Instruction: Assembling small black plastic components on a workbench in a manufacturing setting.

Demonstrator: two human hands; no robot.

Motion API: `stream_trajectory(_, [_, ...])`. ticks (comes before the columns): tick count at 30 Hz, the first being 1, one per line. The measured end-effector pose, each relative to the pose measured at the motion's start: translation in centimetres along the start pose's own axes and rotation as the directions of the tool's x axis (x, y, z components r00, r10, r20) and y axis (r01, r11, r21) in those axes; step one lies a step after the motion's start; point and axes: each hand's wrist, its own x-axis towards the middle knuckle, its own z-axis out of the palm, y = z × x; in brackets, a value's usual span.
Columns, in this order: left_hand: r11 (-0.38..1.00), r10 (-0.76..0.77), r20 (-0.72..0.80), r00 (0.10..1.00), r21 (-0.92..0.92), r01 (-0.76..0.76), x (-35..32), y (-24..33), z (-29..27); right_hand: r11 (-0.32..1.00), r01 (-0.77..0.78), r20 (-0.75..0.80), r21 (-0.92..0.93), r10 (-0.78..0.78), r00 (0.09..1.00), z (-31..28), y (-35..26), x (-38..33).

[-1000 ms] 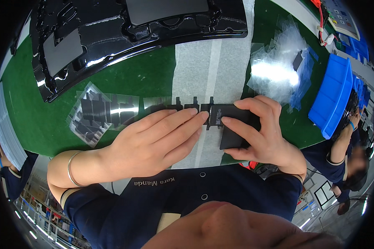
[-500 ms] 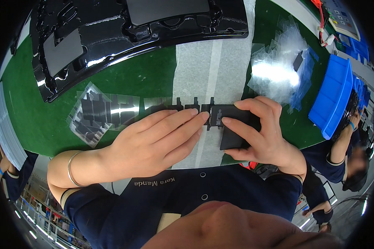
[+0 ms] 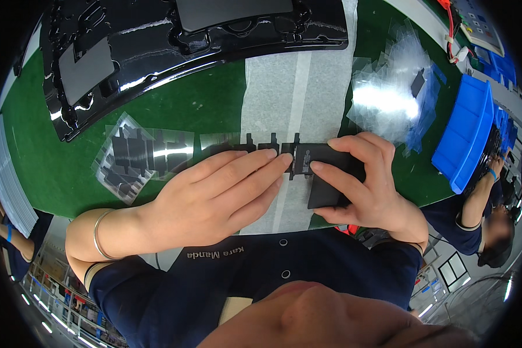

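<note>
Right hand [image 3: 370, 191] has the flat black part [image 3: 329, 174] pinched, thumb under its near edge and fingers [image 3: 354, 145] curled over the far edge, closed firmly on it. The part sits low over the grey strip [image 3: 284, 93] that runs down the green table [image 3: 203, 98], right at the centre of the view. Its long axis runs left to right, and its left end points at the left hand [image 3: 214, 197]. There, the left fingers [image 3: 255, 165] lie stretched out and close together, flat, their tips touching the part's left edge, pressing rather than wrapped round anything. Just beyond those fingertips, a row of small black tabs [image 3: 267, 142] lines up along the same axis. Left of that lies a clear sheet of black cut pieces [image 3: 139, 156]; a glossy black tray [image 3: 174, 35] lies across the far side.
</note>
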Motion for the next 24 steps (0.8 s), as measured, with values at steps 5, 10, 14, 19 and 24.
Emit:
stream_trajectory(5, [1.000,0.007,-0.020,1.000,0.008,-0.007,-0.02,-0.07,0.21,1.000,0.012,-0.028,-0.002,-0.012,1.000,0.21,0.15,0.04])
stream_trajectory(10, [1.000,0.006,0.003,1.000,0.020,-0.006,0.04,-0.10,-0.05,1.000,0.007,-0.010,-0.020,-0.007,1.000,0.12,0.08,0.06])
stream_trajectory(14, [1.000,-0.002,0.003,1.000,0.026,0.002,0.05,-0.04,-0.07,1.000,0.007,-0.006,-0.019,-0.007,1.000,0.07,0.12,0.12])
stream_trajectory(19, [1.000,0.003,0.013,1.000,0.026,-0.003,0.09,0.01,-0.24,1.000,-0.008,0.031,0.006,0.008,0.999,-0.21,-0.02,0.08])
stream_trajectory(24, [0.998,0.046,0.000,0.999,0.042,-0.046,-0.16,-0.05,0.12,1.000,0.004,0.081,-0.021,-0.003,0.997,-0.60,-0.18,-0.11])
